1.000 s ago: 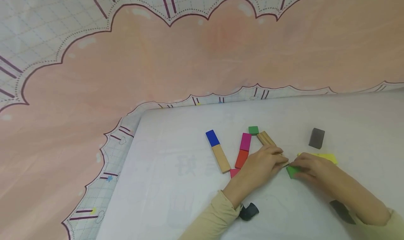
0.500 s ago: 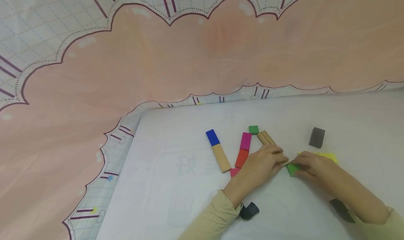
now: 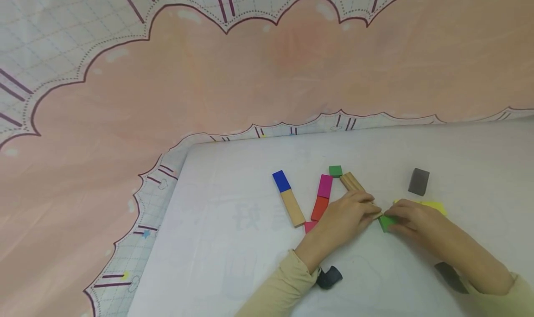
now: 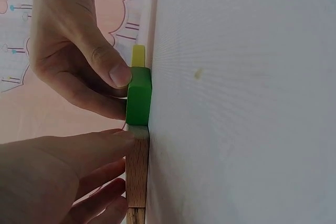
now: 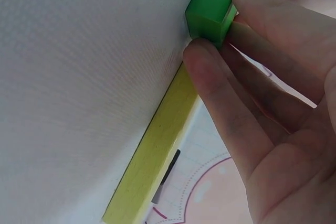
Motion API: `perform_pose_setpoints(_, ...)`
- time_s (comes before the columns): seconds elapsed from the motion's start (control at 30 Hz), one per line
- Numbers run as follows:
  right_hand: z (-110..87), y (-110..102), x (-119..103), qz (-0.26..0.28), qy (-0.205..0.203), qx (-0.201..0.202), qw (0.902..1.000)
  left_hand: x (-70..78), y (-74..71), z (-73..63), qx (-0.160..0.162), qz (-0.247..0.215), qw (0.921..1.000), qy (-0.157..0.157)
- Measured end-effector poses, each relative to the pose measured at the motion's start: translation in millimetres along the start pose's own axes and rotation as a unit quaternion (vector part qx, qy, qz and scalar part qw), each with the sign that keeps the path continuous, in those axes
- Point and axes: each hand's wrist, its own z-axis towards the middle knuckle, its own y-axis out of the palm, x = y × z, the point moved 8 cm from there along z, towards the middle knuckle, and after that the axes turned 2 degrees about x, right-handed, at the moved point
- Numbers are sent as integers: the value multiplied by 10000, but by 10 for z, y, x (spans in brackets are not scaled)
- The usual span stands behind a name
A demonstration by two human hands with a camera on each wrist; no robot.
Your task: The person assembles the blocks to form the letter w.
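My left hand (image 3: 346,219) rests its fingertips on top of a plain wooden block (image 4: 137,174), its fingers extended. At that block's end is a green block (image 4: 139,98), pinched by the thumb and fingers of my right hand (image 3: 417,222). The green block stands end to end with the wooden one in the left wrist view. A long yellow block (image 5: 157,140) lies just beyond the green one, partly behind my right hand in the head view. Another wooden block (image 3: 352,181) continues the row at the far side.
Left of the hands, a magenta block (image 3: 325,186), a red block (image 3: 320,208) and a pink block (image 3: 309,226) form a line. Beside them lie a blue block (image 3: 281,181) and a tan block (image 3: 293,208). A small green block (image 3: 335,171) and a dark grey block (image 3: 419,181) lie farther back.
The green block has shifted very slightly, close against the wooden block's end, with my right hand's fingers on it. My left hand has stayed in place.
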Motion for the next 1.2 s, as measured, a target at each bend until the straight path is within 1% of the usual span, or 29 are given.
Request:
perform_pose_setpoints(0.23,4,7,1,4,72,-160,9998,8,-18,2,-2,-4,10000,0)
perform_pose_setpoints(0.5,-28,-19,7,-78,25,-208,9998,33,-19,0,-22,-43,10000,64)
perform_pose_setpoints(0.63,-32,-79,-14,-226,-178,61,9996,28,-17,0,-5,-28,10000,67)
perform_pose_setpoints(0.7,-38,-106,-2,-295,-183,110,9993,27,-18,0,-4,-21,10000,62)
perform_pose_setpoints(0.87,-53,-157,66,-377,-64,83,9992,23,-17,-1,-15,-44,10000,44)
perform_pose_setpoints(1.03,-54,-222,113,-478,-38,173,9987,14,-12,-2,-24,-76,10000,36)
perform_pose_setpoints(1.2,-51,-259,154,-473,135,184,9986,-6,-5,-8,-16,-118,9999,-1)
